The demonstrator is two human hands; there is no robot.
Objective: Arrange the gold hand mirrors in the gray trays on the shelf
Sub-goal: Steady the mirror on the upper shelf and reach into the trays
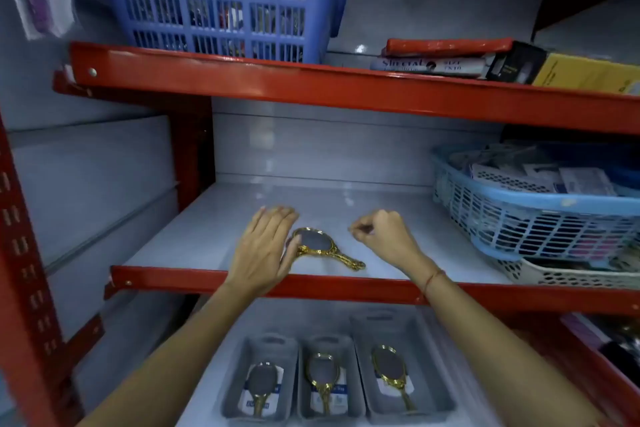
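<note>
A gold hand mirror (317, 243) lies flat on the middle shelf (398, 246), handle pointing right toward the front edge. My left hand (265, 248) rests with fingers spread at the mirror's left rim, thumb touching it. To the right, my right hand (382, 236) hovers with fingers curled, holding nothing, apart from the mirror. On the lower shelf stand three gray trays, left (235, 388), middle (346, 388) and right (429, 381). Each holds one gold mirror: left (261, 388), middle (322, 378), right (391, 371), handles toward me.
A light blue basket (526, 215) full of packets sits at the right of the middle shelf above a white basket (561, 276). A darker blue basket (221, 0) and flat boxes (485, 61) occupy the top shelf. Red shelf rails (311, 284) front each level.
</note>
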